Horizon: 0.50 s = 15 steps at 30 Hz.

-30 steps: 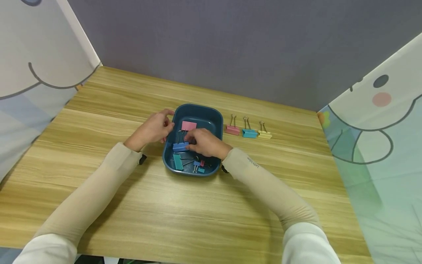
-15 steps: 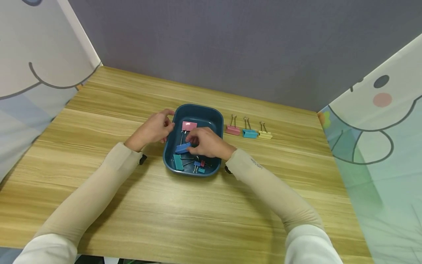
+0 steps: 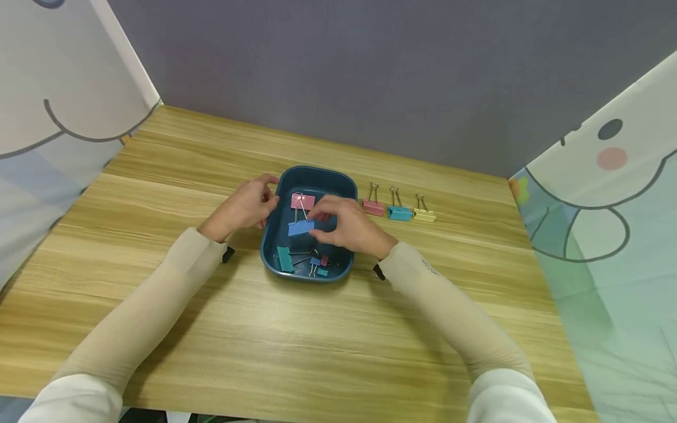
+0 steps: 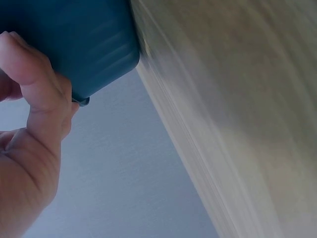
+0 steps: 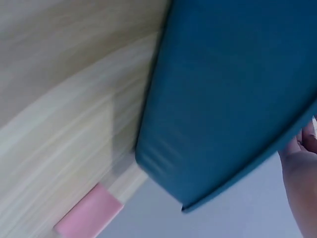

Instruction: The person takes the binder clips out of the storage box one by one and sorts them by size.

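Note:
My right hand [image 3: 351, 226] pinches a blue binder clip [image 3: 301, 228] by its right end, over the inside of a dark blue tray [image 3: 272, 235]. The clip's wire handles point away, overlapping a pink binder clip [image 3: 303, 201] in the tray. At the tray's left rim, my left hand [image 3: 245, 205] holds the edge with bent fingers; the left wrist view shows this hand [image 4: 37, 104] against the outer wall. A teal binder clip [image 3: 285, 259] and several small clips lie at the tray's near end. In the right wrist view, the tray wall [image 5: 218, 99] hides most of the hand.
To the right of the tray, a pink binder clip [image 3: 373, 208], a light blue one [image 3: 400, 213] and a yellow one [image 3: 424, 215] stand in a row on the wooden table [image 3: 296, 341]. A grey panel [image 3: 338, 76] rises behind the table.
The blue binder clip has come up from the tray's left side and moved right and away with my right hand, tilting on the way. My left hand stays put.

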### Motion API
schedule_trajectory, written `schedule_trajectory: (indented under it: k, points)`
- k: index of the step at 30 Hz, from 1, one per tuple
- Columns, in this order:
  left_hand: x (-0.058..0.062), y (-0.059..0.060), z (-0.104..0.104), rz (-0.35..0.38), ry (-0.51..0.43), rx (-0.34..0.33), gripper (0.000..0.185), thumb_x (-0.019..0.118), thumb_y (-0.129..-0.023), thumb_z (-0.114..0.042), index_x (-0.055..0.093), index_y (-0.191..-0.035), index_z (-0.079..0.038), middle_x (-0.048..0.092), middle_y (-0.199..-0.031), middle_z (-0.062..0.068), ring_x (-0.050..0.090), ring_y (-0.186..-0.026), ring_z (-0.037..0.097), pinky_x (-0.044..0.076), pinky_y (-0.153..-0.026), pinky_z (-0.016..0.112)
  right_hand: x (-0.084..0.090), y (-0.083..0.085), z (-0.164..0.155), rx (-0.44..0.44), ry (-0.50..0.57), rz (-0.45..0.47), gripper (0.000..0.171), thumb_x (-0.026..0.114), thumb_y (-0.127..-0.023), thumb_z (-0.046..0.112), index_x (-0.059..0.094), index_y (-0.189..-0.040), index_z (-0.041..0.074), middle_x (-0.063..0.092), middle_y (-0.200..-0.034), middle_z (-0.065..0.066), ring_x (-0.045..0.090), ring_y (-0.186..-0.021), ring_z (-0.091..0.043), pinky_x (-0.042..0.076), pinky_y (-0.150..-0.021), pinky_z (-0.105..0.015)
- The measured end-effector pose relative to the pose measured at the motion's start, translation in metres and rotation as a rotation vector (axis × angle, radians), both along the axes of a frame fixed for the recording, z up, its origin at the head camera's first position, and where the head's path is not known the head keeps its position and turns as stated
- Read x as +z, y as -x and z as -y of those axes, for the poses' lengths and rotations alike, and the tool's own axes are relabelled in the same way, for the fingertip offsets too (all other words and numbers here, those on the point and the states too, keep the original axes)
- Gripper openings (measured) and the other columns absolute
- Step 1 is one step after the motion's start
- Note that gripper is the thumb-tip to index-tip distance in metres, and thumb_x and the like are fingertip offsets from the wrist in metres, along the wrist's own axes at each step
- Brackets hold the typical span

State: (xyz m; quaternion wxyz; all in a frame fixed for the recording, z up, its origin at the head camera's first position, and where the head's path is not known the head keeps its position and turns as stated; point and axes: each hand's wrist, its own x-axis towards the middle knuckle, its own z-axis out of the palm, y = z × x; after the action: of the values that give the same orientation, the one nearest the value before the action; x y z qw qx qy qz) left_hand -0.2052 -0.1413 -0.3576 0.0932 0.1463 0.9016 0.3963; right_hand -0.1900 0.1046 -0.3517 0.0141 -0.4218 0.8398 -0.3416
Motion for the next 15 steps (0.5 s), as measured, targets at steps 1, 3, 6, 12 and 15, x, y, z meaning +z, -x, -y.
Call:
schedule_trajectory:
  k: [1,3,6,12,15]
  points:
    - [0.0,0.0,0.0,0.001,-0.001,0.001,0.045,0.052,-0.095,-0.006,0.037,-0.136,0.003,0.058,-0.082,0.016,0.057,-0.048,0.022,0.051,-0.044,0.034,0.001,-0.001,-0.003,-0.004,0.011,-0.004,0.025,0.078,-0.078,0.014,0.069,-0.101,0.01,0.06,-0.096,0.003,0.057,-0.083,-0.014,0.051,-0.073,-0.03]
    - [0.0,0.001,0.001,0.003,0.0,0.003,0.046,0.052,-0.095,-0.006,0.036,-0.137,0.003,0.058,-0.082,0.017,0.057,-0.048,0.022,0.051,-0.044,0.034,0.002,-0.002,-0.008,-0.012,0.034,-0.004,0.026,0.078,-0.078,0.012,0.068,-0.102,0.009,0.059,-0.098,0.003,0.057,-0.084,-0.017,0.051,-0.074,-0.034]
    - [-0.001,0.002,0.001,0.005,0.003,0.007,0.046,0.052,-0.095,-0.006,0.036,-0.137,0.002,0.058,-0.082,0.016,0.057,-0.048,0.022,0.051,-0.044,0.034,0.003,-0.002,-0.016,-0.025,0.063,-0.019,0.026,0.077,-0.079,0.012,0.069,-0.103,0.009,0.058,-0.1,0.002,0.057,-0.086,-0.021,0.051,-0.075,-0.038]
    - [-0.001,0.001,0.001,-0.001,0.006,-0.002,0.046,0.053,-0.095,-0.006,0.036,-0.137,0.003,0.058,-0.081,0.016,0.057,-0.047,0.021,0.051,-0.044,0.033,0.004,-0.004,-0.031,-0.037,0.138,-0.131,0.025,0.078,-0.078,0.013,0.071,-0.101,0.009,0.062,-0.097,0.0,0.058,-0.082,-0.022,0.05,-0.069,-0.038]
    - [0.001,0.0,0.001,-0.004,0.005,-0.006,0.046,0.052,-0.094,-0.005,0.036,-0.136,0.004,0.058,-0.08,0.016,0.057,-0.047,0.021,0.051,-0.043,0.033,0.006,-0.006,-0.041,-0.036,0.194,-0.153,0.025,0.078,-0.077,0.01,0.071,-0.101,0.007,0.062,-0.098,-0.001,0.06,-0.082,-0.023,0.053,-0.071,-0.04]
